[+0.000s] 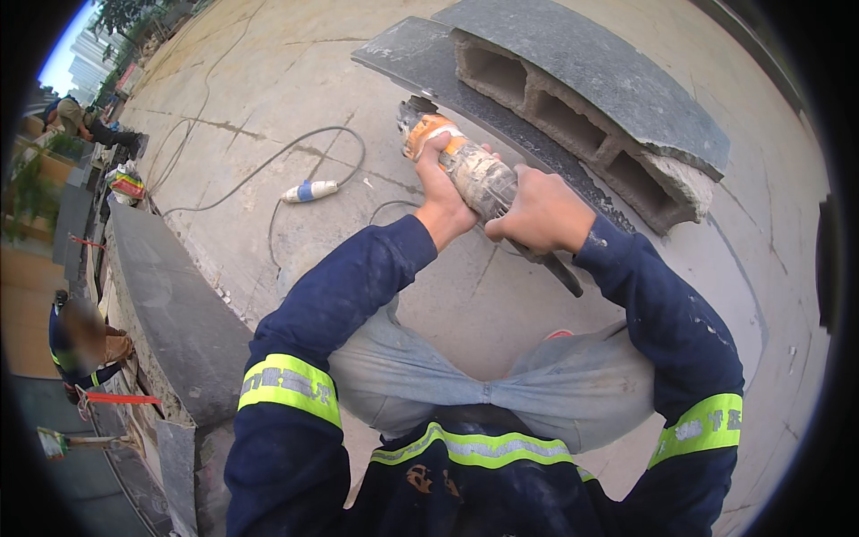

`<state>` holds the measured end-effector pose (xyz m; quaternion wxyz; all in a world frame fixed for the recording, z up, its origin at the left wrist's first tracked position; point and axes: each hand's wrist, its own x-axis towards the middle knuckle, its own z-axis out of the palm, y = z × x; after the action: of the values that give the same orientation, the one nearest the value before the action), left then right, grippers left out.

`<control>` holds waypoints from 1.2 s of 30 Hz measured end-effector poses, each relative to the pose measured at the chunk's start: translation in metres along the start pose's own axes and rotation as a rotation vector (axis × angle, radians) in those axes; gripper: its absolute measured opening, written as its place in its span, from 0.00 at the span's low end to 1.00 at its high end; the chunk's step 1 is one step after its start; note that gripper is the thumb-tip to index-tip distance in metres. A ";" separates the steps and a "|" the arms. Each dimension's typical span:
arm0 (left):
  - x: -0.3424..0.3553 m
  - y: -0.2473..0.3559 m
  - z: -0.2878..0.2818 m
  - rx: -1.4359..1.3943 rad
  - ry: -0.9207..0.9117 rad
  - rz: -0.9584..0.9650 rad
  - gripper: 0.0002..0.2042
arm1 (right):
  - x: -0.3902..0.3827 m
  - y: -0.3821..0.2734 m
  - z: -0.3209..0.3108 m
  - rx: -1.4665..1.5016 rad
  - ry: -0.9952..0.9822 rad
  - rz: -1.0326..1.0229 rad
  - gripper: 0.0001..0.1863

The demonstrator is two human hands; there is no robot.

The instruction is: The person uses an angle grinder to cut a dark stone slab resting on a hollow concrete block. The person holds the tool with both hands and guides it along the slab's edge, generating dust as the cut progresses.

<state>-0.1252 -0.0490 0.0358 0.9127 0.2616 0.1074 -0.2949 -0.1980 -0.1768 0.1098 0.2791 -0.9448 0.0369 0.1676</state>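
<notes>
Both my hands grip a dusty orange-and-grey angle grinder point(472, 172) held over the pavement in front of my knees. My left hand point(440, 191) wraps round the body close to its orange head, while my right hand point(548, 215) is closed on the rear end. The grinder's head points up and left, beside the edge of a dark stone slab point(407, 55). On that slab rests a grey hollow concrete block point(573, 106), its openings facing me. A second dark slab point(591, 67) lies on top of the block. Whether the disc touches the stone I cannot tell.
A grey cable with a white-and-blue connector point(310, 191) curls over the pavement point(268, 89) to the left. Along the left runs a dark stone ledge point(170, 304), beyond which a person point(85, 340) works lower down. Another person point(89, 125) is at the far left.
</notes>
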 end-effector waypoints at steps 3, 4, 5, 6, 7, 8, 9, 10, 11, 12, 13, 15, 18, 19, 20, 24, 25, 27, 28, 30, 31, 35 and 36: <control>0.000 -0.001 -0.002 -0.016 0.004 -0.023 0.28 | -0.006 -0.001 -0.002 -0.019 0.013 0.015 0.34; 0.000 -0.002 -0.003 -0.023 0.007 -0.034 0.29 | -0.006 -0.002 -0.002 -0.003 0.003 0.017 0.34; -0.001 -0.003 -0.001 -0.015 0.019 -0.020 0.29 | -0.007 -0.002 -0.003 0.012 -0.006 0.023 0.34; -0.003 -0.004 0.001 -0.008 0.031 -0.005 0.29 | -0.008 -0.001 -0.003 0.027 -0.015 0.029 0.34; -0.005 -0.005 0.003 0.000 0.043 0.009 0.29 | -0.008 -0.001 -0.003 0.024 -0.016 0.031 0.34; -0.004 -0.005 0.002 -0.007 0.029 -0.002 0.29 | -0.008 -0.001 -0.003 0.019 -0.016 0.030 0.34; -0.003 -0.004 0.001 -0.014 0.016 -0.013 0.28 | -0.009 -0.002 -0.004 0.015 -0.017 0.030 0.34; -0.002 -0.004 0.000 -0.021 0.002 -0.024 0.28 | -0.008 -0.001 -0.003 -0.002 -0.007 0.028 0.34; -0.003 -0.004 0.001 -0.017 0.006 -0.013 0.28 | -0.007 0.000 -0.002 -0.019 0.002 0.027 0.34; -0.003 -0.004 0.002 -0.012 0.011 -0.002 0.28 | -0.006 0.000 -0.001 -0.036 0.011 0.025 0.34; -0.004 -0.004 0.003 -0.007 0.015 0.009 0.27 | -0.005 -0.001 -0.001 -0.025 0.008 0.023 0.34; -0.002 -0.002 0.002 -0.016 0.011 0.010 0.27 | -0.004 -0.002 -0.002 -0.005 0.003 0.020 0.35; 0.001 0.000 0.001 -0.018 0.024 0.017 0.27 | 0.001 -0.003 -0.001 -0.009 -0.002 0.031 0.34; 0.003 0.000 0.001 -0.016 0.032 0.020 0.27 | 0.002 -0.003 -0.001 -0.008 -0.003 0.034 0.34; 0.004 0.001 0.000 -0.021 0.027 0.015 0.27 | 0.003 -0.003 -0.001 -0.006 -0.005 0.036 0.34; 0.008 0.004 -0.002 -0.020 0.033 0.012 0.27 | 0.008 -0.006 -0.003 -0.017 -0.012 0.042 0.34; 0.008 0.005 -0.002 -0.014 0.041 0.016 0.27 | 0.010 -0.006 -0.002 -0.014 -0.011 0.038 0.34; 0.010 0.008 -0.003 -0.003 0.049 0.034 0.28 | 0.013 -0.006 -0.001 -0.009 -0.008 0.025 0.34; 0.010 0.009 -0.003 0.004 0.054 0.044 0.28 | 0.015 -0.007 -0.001 -0.006 -0.011 0.025 0.34; 0.014 0.013 -0.007 -0.004 0.032 0.025 0.28 | 0.018 -0.008 -0.002 -0.002 -0.014 0.026 0.34; 0.015 0.014 -0.008 -0.007 0.022 0.017 0.27 | 0.020 -0.008 -0.002 0.000 -0.015 0.026 0.34; 0.020 0.017 -0.008 0.013 0.051 0.067 0.27 | 0.026 -0.010 -0.002 0.009 -0.017 0.028 0.34; 0.021 0.018 -0.009 0.012 0.053 0.072 0.27 | 0.028 -0.011 -0.002 0.010 -0.017 0.027 0.34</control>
<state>-0.0976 -0.0421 0.0284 0.9180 0.2785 0.1204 -0.2555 -0.1697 -0.1682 0.1074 0.2821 -0.9413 0.0480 0.1792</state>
